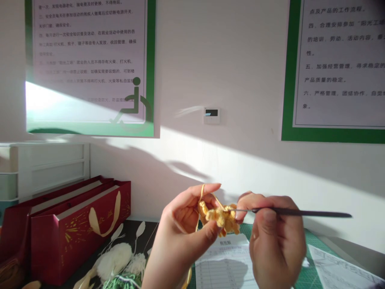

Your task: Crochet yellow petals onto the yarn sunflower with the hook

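My left hand (186, 228) pinches a small yellow crochet piece (221, 218) with a ruffled, petal-like edge. Yellow yarn (203, 192) loops over the raised index finger of that hand and runs down to the piece. In my right hand (275, 237) is a crochet hook (313, 213) with a dark handle, held nearly level between thumb and fingers. Its thin metal shaft points left, and the tip meets the top of the yellow piece. Whether the tip sits inside a stitch cannot be made out.
Below my hands lie a printed sheet (222, 261) and a green cutting mat (311, 277), with another paper (339, 267) at right. Red gift bags (81, 228), a white yarn ball (116, 261) and green yarn (120, 283) are at left. Behind is a wall (240, 80) with posters.
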### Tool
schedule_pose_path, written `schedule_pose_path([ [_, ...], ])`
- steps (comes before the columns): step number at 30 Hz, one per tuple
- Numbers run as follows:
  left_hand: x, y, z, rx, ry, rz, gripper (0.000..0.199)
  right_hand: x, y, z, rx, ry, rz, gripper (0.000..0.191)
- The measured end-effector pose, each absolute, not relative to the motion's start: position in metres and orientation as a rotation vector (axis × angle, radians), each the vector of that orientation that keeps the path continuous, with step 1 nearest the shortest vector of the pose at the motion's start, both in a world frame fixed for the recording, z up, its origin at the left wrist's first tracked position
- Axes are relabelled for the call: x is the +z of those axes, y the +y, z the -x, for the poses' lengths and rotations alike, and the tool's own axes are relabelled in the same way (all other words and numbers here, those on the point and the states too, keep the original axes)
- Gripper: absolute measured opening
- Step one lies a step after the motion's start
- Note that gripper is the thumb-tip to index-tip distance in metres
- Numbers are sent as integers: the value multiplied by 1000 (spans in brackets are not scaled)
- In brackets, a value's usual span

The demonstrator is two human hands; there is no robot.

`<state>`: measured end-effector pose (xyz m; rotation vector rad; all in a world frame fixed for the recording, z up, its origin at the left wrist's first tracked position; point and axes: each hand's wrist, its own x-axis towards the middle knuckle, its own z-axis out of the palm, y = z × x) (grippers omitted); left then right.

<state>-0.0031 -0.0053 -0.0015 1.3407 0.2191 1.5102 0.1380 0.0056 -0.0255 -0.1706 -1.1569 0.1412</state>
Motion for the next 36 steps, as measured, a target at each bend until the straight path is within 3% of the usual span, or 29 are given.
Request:
schedule_pose_path([
  [5,3,-10,3,1430,204,-1229,38,-21,8,-142,782,-1122,217,27],
  [9,6,-12,3,1414,164,-1172,35,-25,10,-140,1025,-1078,165,30],
  [21,4,-14,-8,1516,201,-1141,40,-28,9,-130,754,-1123,107,21],
  [30,2,-18,-2,1430,249,-1170,35,-30,9,-124,656,-1131,67,11],
  [36,-1,-17,4,1344,195,-1179,42,-26,9,-122,614,-1132,22,13],
])
